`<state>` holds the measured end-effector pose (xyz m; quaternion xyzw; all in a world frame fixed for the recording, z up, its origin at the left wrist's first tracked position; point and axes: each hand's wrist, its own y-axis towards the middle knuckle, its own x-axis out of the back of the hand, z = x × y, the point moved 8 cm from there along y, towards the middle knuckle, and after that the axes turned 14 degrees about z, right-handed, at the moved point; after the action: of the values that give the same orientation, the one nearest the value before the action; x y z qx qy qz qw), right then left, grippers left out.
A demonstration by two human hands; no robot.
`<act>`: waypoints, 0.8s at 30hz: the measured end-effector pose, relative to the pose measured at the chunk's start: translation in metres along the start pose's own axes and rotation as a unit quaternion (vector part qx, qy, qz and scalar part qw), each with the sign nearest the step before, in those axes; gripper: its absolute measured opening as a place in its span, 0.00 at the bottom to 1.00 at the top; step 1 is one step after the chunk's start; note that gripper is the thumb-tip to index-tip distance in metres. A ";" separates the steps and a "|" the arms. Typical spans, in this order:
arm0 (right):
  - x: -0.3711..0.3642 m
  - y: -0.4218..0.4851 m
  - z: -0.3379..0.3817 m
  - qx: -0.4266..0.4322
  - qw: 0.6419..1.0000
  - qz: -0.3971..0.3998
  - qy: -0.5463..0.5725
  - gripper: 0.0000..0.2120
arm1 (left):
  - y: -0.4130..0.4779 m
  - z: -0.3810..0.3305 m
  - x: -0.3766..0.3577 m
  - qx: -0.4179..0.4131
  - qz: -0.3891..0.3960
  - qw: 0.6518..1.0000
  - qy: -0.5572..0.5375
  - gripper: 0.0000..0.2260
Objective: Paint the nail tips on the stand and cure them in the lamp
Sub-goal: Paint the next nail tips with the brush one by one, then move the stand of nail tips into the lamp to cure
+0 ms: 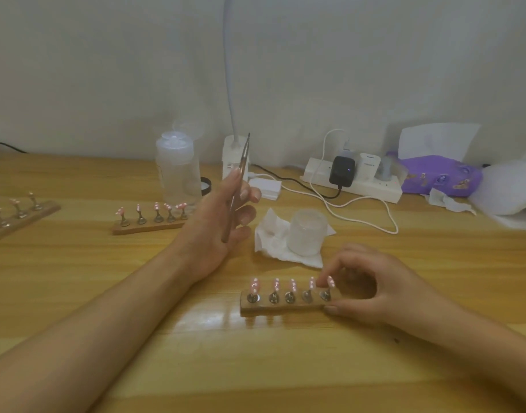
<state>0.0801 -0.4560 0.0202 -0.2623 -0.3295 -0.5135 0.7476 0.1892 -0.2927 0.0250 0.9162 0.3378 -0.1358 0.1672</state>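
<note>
A wooden stand (257, 308) with several pink nail tips (276, 284) on metal pegs lies on the table in front of me. My right hand (372, 290) grips its right end, thumb on the front edge and fingers curled over the rightmost tip. My left hand (223, 216) is raised behind the stand and holds a thin brush (237, 186), tip pointing up. A second stand (150, 225) with pink tips sits further back, and a third stand (23, 217) lies at the far left. A white curing lamp (512, 192) shows partly at the right edge.
A frosted jar (308, 232) sits on a white tissue (267, 234) behind the near stand. A clear pump bottle (176, 171), a power strip (354, 181) with plugs and cables, a purple tissue pack (440, 174) and a desk lamp base (233, 158) line the wall.
</note>
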 end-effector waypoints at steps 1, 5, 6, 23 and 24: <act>0.002 -0.003 -0.001 0.000 1.000 -0.002 0.006 0.11 | 0.000 0.000 -0.001 0.002 0.006 1.000 0.006 0.17; 0.025 -0.034 -0.021 -0.013 1.000 -0.019 0.016 0.12 | 0.001 0.001 -0.015 0.008 0.050 0.997 0.065 0.17; 0.035 -0.046 -0.031 -0.022 0.999 -0.033 0.006 0.11 | 0.002 0.001 -0.020 0.019 0.064 0.993 0.092 0.17; 0.190 -0.161 -0.227 -0.267 0.924 -0.271 -0.032 0.11 | 0.081 0.094 -0.183 0.150 0.259 0.902 0.311 0.14; 0.189 -0.159 -0.227 -0.260 0.933 -0.249 -0.015 0.15 | 0.098 0.097 -0.187 0.138 0.240 0.907 0.317 0.14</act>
<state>0.0295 -0.7871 0.0262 -0.3647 -0.2505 -0.7469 0.4964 0.1036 -0.5085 0.0251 0.9782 0.1211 0.1609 -0.0497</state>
